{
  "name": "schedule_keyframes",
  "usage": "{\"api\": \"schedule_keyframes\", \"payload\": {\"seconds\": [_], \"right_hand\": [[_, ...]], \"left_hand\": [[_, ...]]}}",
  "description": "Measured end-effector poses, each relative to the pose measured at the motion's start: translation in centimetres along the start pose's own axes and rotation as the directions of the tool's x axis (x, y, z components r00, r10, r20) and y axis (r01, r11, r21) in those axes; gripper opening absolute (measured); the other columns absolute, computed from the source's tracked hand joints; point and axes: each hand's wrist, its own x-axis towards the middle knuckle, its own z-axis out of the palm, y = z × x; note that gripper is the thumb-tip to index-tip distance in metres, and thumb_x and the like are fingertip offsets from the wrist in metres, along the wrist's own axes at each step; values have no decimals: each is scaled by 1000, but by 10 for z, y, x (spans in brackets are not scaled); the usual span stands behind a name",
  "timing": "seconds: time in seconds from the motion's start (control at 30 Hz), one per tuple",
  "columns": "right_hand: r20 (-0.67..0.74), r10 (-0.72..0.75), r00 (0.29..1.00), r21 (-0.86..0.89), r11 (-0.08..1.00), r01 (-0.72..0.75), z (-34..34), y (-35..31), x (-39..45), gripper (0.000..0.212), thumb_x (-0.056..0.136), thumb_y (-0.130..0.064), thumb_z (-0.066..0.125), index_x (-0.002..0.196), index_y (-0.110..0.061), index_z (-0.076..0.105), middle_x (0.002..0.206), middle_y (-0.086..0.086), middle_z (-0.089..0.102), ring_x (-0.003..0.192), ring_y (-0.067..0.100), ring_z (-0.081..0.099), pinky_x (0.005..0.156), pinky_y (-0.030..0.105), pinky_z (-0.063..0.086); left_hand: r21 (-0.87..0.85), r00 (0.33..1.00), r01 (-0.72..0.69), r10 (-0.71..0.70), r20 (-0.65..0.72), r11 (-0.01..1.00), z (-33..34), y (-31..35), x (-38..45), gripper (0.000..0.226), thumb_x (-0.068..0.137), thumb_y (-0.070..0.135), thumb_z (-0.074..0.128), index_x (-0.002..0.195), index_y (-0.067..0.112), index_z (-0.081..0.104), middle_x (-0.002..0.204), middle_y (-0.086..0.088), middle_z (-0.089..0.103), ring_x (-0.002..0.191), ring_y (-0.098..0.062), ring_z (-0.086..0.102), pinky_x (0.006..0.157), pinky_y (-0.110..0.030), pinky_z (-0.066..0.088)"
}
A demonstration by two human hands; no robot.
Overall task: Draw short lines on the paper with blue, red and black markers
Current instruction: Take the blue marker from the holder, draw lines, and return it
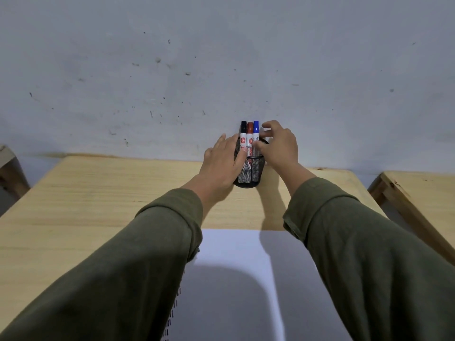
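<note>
Three capped markers stand upright in a black mesh holder [248,177] at the table's far edge: black [243,131], red [249,134] and blue [256,130]. My left hand [221,163] lies with straight fingers against the holder's left side. My right hand [278,146] hovers at the holder's right rim; its thumb touches the blue marker's barrel, and its curved fingers are spread just right of the blue cap. A white sheet of paper [234,244] lies near me between my sleeves, partly shadowed, with binding holes along its left edge.
The light wooden table [98,193] stands against a scuffed grey wall [221,70]. Another wooden table [418,193] stands to the right across a narrow gap. A wooden edge [9,166] shows at the far left.
</note>
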Motion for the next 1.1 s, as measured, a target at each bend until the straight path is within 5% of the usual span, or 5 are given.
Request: {"api": "schedule_keyframes", "payload": {"seconds": [0.4, 0.5, 0.73, 0.87, 1.1], "right_hand": [[4, 95, 995, 237, 967, -93, 4, -4, 3, 53, 77, -10, 72, 123, -22, 47, 97, 0, 63, 96, 17, 57, 80, 33, 51], [-13, 116, 993, 375, 921, -103, -6, -11, 1, 52, 81, -1, 65, 126, -19, 46, 85, -3, 57, 79, 7, 54, 70, 19, 46], [-184, 169, 968, 640, 768, -12, -55, -45, 2, 51, 83, -4, 63, 126, -25, 44, 84, -5, 60, 78, 4, 61, 73, 18, 49], [-60, 86, 994, 717, 697, -18, -76, -61, -17, 45, 83, -9, 65, 121, -24, 45, 88, 5, 68, 86, 20, 68, 74, 26, 52], [214, -20, 977, 750, 644, -151, -86, -77, -94, 40, 83, -11, 68, 120, -16, 53, 86, 5, 70, 72, 11, 68, 60, 18, 53]], "left_hand": [[-18, 999, 41, -41, 0, 999, 6, -1, 2, 56, 100, 42, 22, 150, 17, 17, 156, -6, 25, 147, -21, 11, 115, -46, 14], [26, 1000, 17, -18, 16, 1000, 5, 0, 2, 55, 101, 38, 26, 150, 15, 16, 156, -7, 25, 147, -23, 10, 114, -48, 16], [37, 998, 28, -26, -54, 999, -28, 6, 3, 58, 99, 46, 25, 149, 16, 21, 154, -8, 30, 145, -22, 19, 113, -47, 18], [-247, 976, 2, -56, -209, 969, -63, 26, -1, 48, 100, 38, 31, 140, 13, 41, 144, -4, 46, 135, -21, 39, 111, -36, 29], [-832, 981, 167, -172, 88, 530, -99, 62, -46, 34, 101, 28, 36, 130, 20, 52, 128, 4, 60, 119, -12, 52, 90, -32, 40]]}}
